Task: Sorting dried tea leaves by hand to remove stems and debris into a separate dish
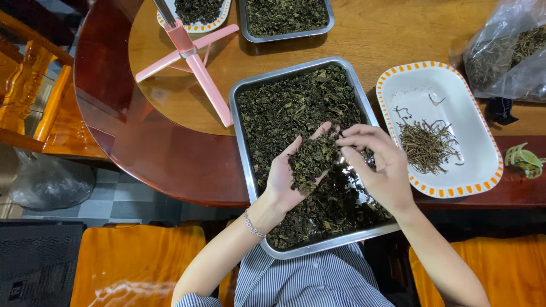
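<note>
A steel tray (pixel 245 96) full of dark dried leaves (pixel 290 108) lies at the near edge of the round wooden table. My left hand (pixel 287 176) is cupped palm up over the tray and holds a small heap of the leaves (pixel 311 160). My right hand (pixel 382 165) hovers just to its right, fingertips pinching into that heap. A white oval dish with an orange-dotted rim (pixel 455 190) stands right of the tray and carries a small pile of thin brown stems (pixel 426 145).
A pink tripod stand (pixel 196 59) is on the table at the left. At the far edge sit another steel tray of leaves (pixel 284 17) and a second dotted dish (pixel 196 14). A clear bag of dried plant matter (pixel 506 51) lies far right, a green clip (pixel 524 159) below it. Orange seats flank me.
</note>
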